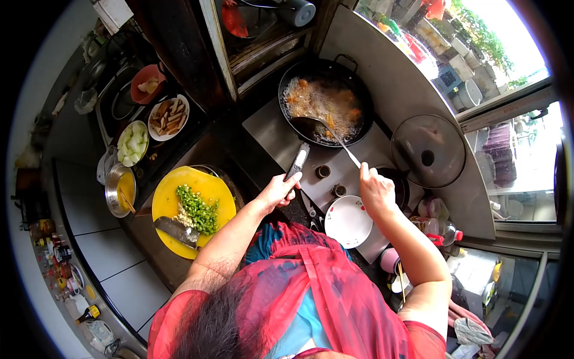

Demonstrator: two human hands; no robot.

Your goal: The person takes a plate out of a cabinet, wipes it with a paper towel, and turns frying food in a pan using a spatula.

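My left hand [280, 191] is closed round the handle of a black wok [365, 90] on the stove. Orange-brown pieces lie in bubbling oil [323, 107] inside the wok. In my right hand [376, 188] is the handle of a metal ladle [342, 143], whose dark bowl rests in the near part of the oil. A white plate [348, 222] with a small red pattern lies just below, between my two hands. Left of my left hand, chopped green pieces [200, 209] and a cleaver [174, 231] lie on a round yellow board [170, 191].
A glass lid [428, 151] leans against the right wall. At the left stand a bowl of pale green slices [133, 143], a plate of brown strips [169, 118], a red bowl [147, 84] and a metal bowl [121, 190] with yellow liquid and chopsticks. Bottles stand at the right.
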